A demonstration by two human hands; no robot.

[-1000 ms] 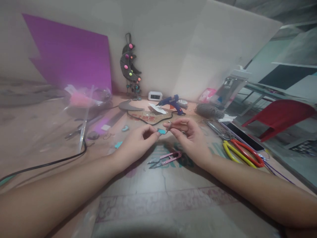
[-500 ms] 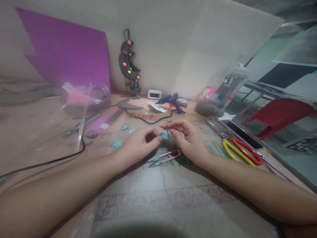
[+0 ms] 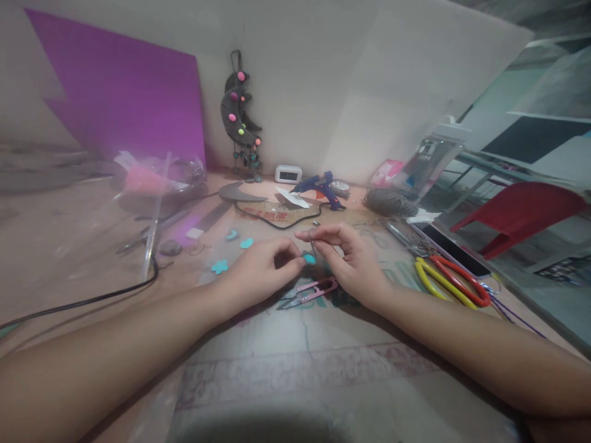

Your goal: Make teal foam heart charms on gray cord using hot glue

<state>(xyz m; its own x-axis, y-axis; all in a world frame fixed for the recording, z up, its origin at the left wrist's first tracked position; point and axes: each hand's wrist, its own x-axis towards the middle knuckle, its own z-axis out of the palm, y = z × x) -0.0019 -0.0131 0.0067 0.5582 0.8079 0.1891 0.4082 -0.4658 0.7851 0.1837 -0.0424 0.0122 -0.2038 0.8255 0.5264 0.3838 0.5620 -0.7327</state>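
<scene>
My left hand (image 3: 272,264) is closed, thumb and forefinger pinched on a small turquoise cutout (image 3: 309,259) that shows past the fingertips. My right hand (image 3: 344,255) faces it, fingers pinched on a thin grey strand (image 3: 313,243), which hangs down close to the cutout. Whether strand and cutout touch, I cannot tell. Pink-handled thread snips (image 3: 311,291) lie just below both hands, blades to the left. Left of my left hand are a turquoise flower cutout (image 3: 220,266), another turquoise cutout (image 3: 247,243) and a small curved turquoise piece (image 3: 231,234).
Behind the hands are a blue glue gun (image 3: 318,184), a small clock (image 3: 289,174) and a grey moon shape (image 3: 242,193). Scissors with red and yellow handles (image 3: 455,282), a phone (image 3: 450,249) and grey yarn (image 3: 390,202) are at right. A black cable (image 3: 92,299) crosses the left side.
The turquoise cutout has shifted slightly right and down at my left fingertips and shows more of itself. My right hand has hardly moved.
</scene>
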